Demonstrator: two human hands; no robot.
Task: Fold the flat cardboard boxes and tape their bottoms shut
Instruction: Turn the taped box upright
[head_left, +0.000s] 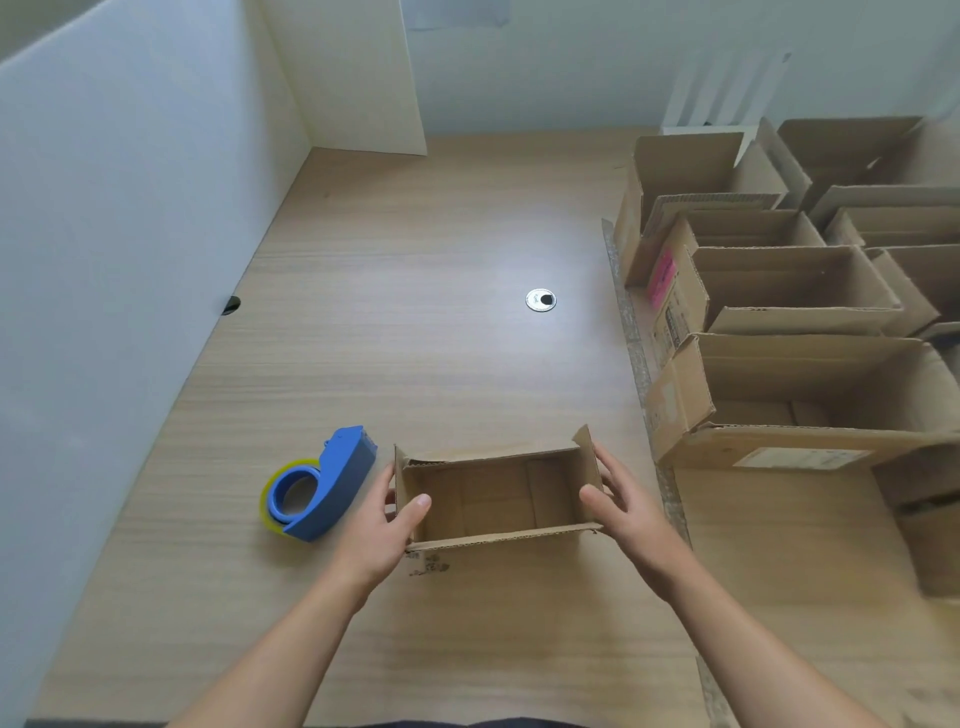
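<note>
Both hands, left hand (382, 525) and right hand (626, 506), clamp the open-topped box (493, 499) between their fingers, thumbs over its end walls; it looks squared up, so next comes flipping it and reaching the tape dispenser (319, 486) just left of the left fingers.

There is one view, from a wide-angle camera worn on the head. It looks forward and steeply down onto a wooden table (415, 322), so the tabletop fills most of the frame and its straight edges bend toward the corners. The forearms enter from the bottom edge, with both hands close to the lens at lower centre. A white partition (130, 234) leans in along the left side, and the far wall (545, 67) runs across the top.
</note>
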